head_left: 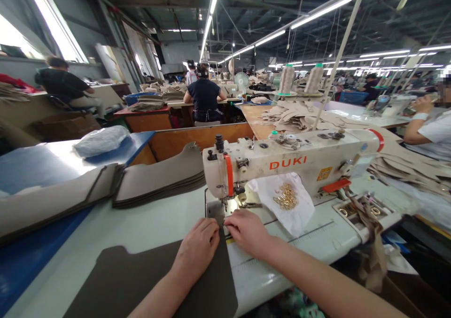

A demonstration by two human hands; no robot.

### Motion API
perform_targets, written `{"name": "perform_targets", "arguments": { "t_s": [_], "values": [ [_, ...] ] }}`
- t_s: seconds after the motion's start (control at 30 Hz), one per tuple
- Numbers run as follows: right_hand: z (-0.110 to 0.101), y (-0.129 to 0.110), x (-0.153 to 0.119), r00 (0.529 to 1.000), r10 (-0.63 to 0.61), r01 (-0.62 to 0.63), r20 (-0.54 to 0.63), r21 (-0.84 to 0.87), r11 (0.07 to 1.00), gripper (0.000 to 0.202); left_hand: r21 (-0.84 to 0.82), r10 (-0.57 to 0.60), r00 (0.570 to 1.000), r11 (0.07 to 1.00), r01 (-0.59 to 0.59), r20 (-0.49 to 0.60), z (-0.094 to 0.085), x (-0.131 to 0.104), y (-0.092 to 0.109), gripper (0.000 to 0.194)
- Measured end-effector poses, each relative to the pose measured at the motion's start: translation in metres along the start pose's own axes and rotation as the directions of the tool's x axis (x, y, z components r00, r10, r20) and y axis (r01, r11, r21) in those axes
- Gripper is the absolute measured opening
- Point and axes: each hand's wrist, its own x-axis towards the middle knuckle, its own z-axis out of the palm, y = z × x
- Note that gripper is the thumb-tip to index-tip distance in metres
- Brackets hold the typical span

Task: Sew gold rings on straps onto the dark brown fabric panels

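A dark grey-brown fabric panel [151, 271] lies on the sewing machine's pale bed, its narrow end reaching toward the needle. My left hand [198, 243] is closed with curled fingers on that panel's narrow end. Just across from it, my right hand [249, 233] is pinched shut close to the presser foot; what its fingertips hold is hidden. Above both hands stands the white sewing machine [282, 160] with orange trim, its lamp lighting the needle area. Small gold metal rings [287, 197] lie in a heap on a white cloth [303, 214] right of the needle.
Stacked cut panels [160, 179] sit behind the left side, with another stack [52, 200] further left. A tray [366, 214] at right holds rings and a hanging brown strap [375, 257]. Thread cones [287, 79] stand behind the machine. Other people work nearby.
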Motion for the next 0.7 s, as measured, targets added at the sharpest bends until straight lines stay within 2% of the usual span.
{"name": "perform_targets", "arguments": {
  "t_s": [0.1, 0.2, 0.37, 0.7],
  "values": [
    [0.002, 0.005, -0.009, 0.983, -0.183, 0.18, 0.001, -0.182, 0.967, 0.018, -0.009, -0.007, 1.0, 1.0, 0.007, -0.007, 0.0, 0.0, 0.0, 0.02],
    [0.006, 0.008, -0.011, 0.952, -0.305, 0.28, -0.003, -0.386, 0.879, 0.019, -0.024, -0.012, 1.0, 1.0, 0.011, -0.016, -0.001, 0.0, -0.001, 0.02],
    [0.01, 0.012, -0.008, 0.929, -0.37, 0.323, -0.01, -0.469, 0.822, 0.014, -0.06, -0.017, 1.0, 0.998, 0.015, -0.025, 0.002, 0.0, -0.002, 0.02],
    [0.013, 0.015, -0.009, 0.915, -0.403, 0.336, -0.036, -0.487, 0.806, 0.01, -0.134, -0.074, 0.996, 0.989, 0.067, -0.048, 0.004, 0.001, -0.004, 0.016]
  ]
}}
